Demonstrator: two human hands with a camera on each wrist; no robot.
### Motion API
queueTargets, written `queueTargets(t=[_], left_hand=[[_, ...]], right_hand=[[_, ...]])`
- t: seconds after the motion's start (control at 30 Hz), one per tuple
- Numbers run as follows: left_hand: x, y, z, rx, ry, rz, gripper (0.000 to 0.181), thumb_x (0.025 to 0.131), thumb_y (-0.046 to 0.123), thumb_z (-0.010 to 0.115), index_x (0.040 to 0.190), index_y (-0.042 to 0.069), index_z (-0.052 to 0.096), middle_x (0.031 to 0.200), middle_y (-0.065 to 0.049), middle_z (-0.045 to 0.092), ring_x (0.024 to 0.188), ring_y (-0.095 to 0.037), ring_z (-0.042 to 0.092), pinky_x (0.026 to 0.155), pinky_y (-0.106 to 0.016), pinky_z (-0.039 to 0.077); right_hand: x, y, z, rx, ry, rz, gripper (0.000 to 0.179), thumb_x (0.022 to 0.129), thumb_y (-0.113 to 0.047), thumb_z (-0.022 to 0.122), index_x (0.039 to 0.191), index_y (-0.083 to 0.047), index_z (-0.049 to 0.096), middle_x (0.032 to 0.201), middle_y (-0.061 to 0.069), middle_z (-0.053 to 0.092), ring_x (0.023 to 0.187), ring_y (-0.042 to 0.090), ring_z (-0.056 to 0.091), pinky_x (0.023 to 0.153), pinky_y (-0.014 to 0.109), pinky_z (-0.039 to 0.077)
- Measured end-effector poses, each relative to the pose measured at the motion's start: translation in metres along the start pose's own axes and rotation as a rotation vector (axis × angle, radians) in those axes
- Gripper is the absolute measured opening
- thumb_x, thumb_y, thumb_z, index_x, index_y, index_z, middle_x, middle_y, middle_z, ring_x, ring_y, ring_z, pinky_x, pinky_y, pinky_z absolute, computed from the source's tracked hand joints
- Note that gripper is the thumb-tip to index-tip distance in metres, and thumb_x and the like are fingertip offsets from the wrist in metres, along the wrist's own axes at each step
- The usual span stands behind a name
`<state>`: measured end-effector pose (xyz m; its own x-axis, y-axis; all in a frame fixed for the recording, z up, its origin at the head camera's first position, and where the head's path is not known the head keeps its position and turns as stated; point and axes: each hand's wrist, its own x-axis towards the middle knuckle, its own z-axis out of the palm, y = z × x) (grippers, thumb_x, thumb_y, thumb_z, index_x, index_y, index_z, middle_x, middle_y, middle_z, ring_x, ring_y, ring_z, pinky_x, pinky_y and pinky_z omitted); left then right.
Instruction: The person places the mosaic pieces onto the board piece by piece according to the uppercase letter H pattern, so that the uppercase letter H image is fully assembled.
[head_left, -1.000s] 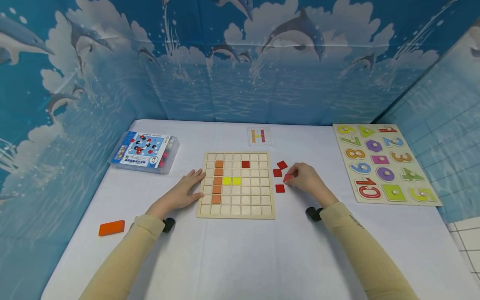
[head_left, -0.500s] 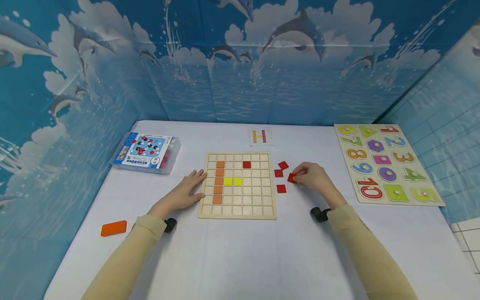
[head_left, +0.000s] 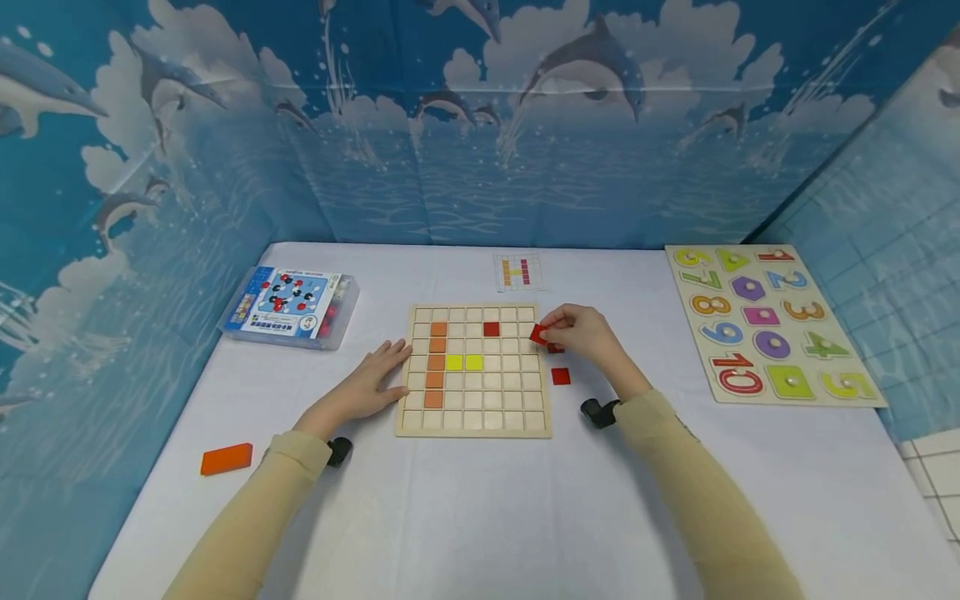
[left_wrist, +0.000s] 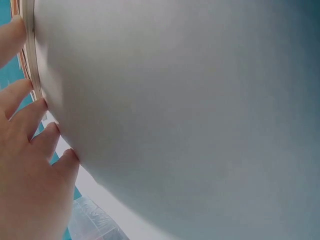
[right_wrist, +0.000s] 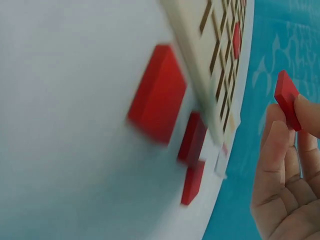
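Observation:
A wooden grid board (head_left: 492, 401) lies mid-table, with an orange tile column (head_left: 436, 362) on its left, two yellow tiles (head_left: 464, 362) beside that and one red tile (head_left: 491, 329) toward the far side. My left hand (head_left: 362, 388) rests at the board's left edge, fingers spread and fingertips touching the rim (left_wrist: 31, 55). Between thumb and fingers, my right hand (head_left: 588, 337) pinches a red square tile (right_wrist: 287, 97), raised by the board's right edge. Three loose red tiles (right_wrist: 160, 95) lie beside that edge in the right wrist view; the hand partly hides them in the head view.
A small pattern card (head_left: 519, 272) lies behind the board. At the back left is a clear plastic box (head_left: 292, 305) with a molecule picture; an orange block (head_left: 227, 459) lies front left. A number-and-shape puzzle board (head_left: 772, 327) occupies the right, before a dolphin-print curtain (head_left: 480, 183).
My right hand has moved left and slightly away from me, carrying the red tile from right of the loose tiles to the board's right edge. My left hand has stayed put.

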<state>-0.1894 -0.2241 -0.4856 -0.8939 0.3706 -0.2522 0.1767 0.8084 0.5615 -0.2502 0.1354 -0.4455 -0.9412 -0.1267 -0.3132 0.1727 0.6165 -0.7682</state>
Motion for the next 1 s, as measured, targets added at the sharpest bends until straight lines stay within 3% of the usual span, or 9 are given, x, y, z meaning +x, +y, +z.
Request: queueTargets(t=[0.17, 0.37, 0.7, 1.0], left_hand=[[-0.001, 0.002, -0.001, -0.006, 0.001, -0.011, 0.073, 0.095, 0.021, 0.064, 0.156, 0.007, 0.026, 0.165, -0.014, 0.017, 0.154, -0.036, 0.005, 0.125, -0.054, 0.007], [-0.001, 0.002, 0.000, -0.014, -0.005, -0.021, 0.073, 0.096, 0.022, 0.063, 0.156, 0.008, 0.026, 0.165, -0.013, 0.016, 0.154, -0.035, 0.005, 0.125, -0.054, 0.007], [-0.001, 0.000, 0.002, -0.007, 0.006, -0.012, 0.072, 0.096, 0.022, 0.063, 0.156, 0.007, 0.027, 0.165, -0.014, 0.017, 0.153, -0.037, 0.006, 0.125, -0.055, 0.007], [-0.001, 0.003, 0.000, -0.014, -0.001, -0.018, 0.073, 0.095, 0.023, 0.064, 0.156, 0.008, 0.027, 0.165, -0.013, 0.017, 0.154, -0.035, 0.006, 0.125, -0.054, 0.007]], right_hand=[[0.005, -0.018, 0.016, 0.021, -0.019, -0.027, 0.019, 0.092, -0.020, 0.069, 0.108, -0.009, 0.067, 0.099, 0.009, 0.069, 0.086, 0.027, 0.065, 0.075, 0.035, 0.054], [0.013, -0.026, 0.037, 0.033, -0.027, -0.067, 0.016, 0.091, -0.016, 0.070, 0.105, -0.008, 0.070, 0.096, 0.009, 0.071, 0.085, 0.025, 0.069, 0.075, 0.028, 0.055], [0.021, -0.032, 0.057, -0.139, -0.040, -0.154, 0.009, 0.090, -0.010, 0.068, 0.098, -0.009, 0.072, 0.093, 0.008, 0.069, 0.078, 0.018, 0.060, 0.069, 0.024, 0.049], [0.024, -0.034, 0.061, -0.224, -0.052, -0.181, 0.008, 0.089, -0.006, 0.069, 0.095, -0.007, 0.073, 0.093, 0.008, 0.069, 0.082, 0.019, 0.058, 0.072, 0.026, 0.049]])
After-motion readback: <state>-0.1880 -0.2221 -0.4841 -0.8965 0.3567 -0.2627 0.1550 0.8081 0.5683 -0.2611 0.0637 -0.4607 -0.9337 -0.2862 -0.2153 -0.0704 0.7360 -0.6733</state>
